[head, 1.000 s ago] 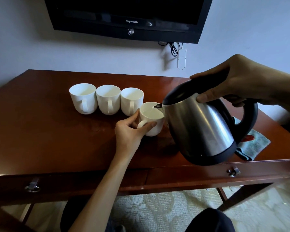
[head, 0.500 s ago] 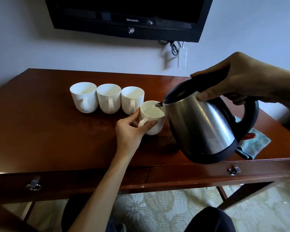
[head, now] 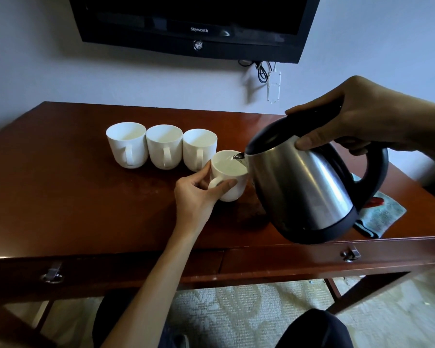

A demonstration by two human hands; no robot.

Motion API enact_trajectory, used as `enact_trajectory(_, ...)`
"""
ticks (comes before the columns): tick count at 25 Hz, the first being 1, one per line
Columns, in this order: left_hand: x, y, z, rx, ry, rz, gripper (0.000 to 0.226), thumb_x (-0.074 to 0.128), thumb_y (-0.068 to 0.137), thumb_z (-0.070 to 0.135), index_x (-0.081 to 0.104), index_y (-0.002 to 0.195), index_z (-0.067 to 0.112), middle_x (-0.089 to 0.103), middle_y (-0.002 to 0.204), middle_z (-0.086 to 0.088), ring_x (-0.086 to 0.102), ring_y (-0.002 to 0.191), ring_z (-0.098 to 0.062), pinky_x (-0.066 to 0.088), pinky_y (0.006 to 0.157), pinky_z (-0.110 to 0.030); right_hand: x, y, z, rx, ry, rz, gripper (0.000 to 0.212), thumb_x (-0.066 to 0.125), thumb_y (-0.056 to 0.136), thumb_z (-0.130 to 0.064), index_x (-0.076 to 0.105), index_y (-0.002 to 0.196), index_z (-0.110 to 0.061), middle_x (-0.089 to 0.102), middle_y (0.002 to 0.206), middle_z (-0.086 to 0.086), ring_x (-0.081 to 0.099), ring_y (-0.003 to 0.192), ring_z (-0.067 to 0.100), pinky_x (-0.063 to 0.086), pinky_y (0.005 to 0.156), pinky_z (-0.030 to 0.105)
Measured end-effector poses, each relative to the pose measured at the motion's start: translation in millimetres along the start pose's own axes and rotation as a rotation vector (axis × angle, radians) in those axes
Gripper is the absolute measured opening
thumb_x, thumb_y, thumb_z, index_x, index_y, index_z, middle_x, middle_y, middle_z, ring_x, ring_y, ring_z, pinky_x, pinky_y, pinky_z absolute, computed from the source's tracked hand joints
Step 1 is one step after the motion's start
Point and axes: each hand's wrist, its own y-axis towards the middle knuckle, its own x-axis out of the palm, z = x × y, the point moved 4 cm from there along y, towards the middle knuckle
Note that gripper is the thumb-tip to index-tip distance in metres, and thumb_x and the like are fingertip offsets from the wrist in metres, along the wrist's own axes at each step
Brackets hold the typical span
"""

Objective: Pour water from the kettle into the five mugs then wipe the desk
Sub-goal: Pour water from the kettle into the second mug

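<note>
A steel kettle [head: 304, 187] with a black lid and handle is tilted left above the desk, and my right hand [head: 362, 114] grips its handle with the thumb on the lid. Its spout hangs over a white mug [head: 232, 185] that has water in it. My left hand [head: 199, 197] holds that mug by its handle side. Three more white mugs [head: 127, 144] [head: 164, 146] [head: 199, 149] stand in a row to the left, handles toward me. Any fifth mug is hidden from view.
The dark wooden desk [head: 73, 197] has two front drawers with metal pulls. A teal cloth [head: 379, 217] with a red object on it lies behind the kettle at the right. A black TV [head: 199, 26] hangs on the wall above; cables dangle near it.
The kettle stays tipped over the mug while water rises in it. Both hands hold their places; only the view has shifted slightly.
</note>
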Motion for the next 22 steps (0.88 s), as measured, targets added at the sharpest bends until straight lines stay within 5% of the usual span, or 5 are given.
enact_trajectory(4, -0.3, -0.2, 2.2, 0.006, -0.005, 0.004, 0.064, 0.090, 0.073, 0.015, 0.062, 0.131, 0.016, 0.043, 0.046, 0.019, 0.039, 0.055, 0.001, 0.040, 0.062, -0.013, 0.7, 0.9, -0.3, 0.002, -0.001, 0.000, 0.054, 0.090, 0.058, -0.016, 0.079, 0.110, -0.025, 0.030, 0.046, 0.004, 0.024, 0.039, 0.016, 0.027, 0.038, 0.022)
enact_trajectory(22, -0.2, -1.4, 2.4, 0.017, 0.027, -0.006, 0.066, 0.088, 0.075, 0.012, 0.062, 0.135, 0.002, 0.045, 0.044, 0.022, 0.042, 0.053, 0.004, 0.041, 0.062, -0.010, 1.1, 0.8, 11.2, -0.025, 0.044, 0.031, 0.051, 0.091, 0.057, -0.015, 0.081, 0.106, -0.028, 0.029, 0.047, 0.006, 0.022, 0.041, 0.019, 0.025, 0.041, 0.023)
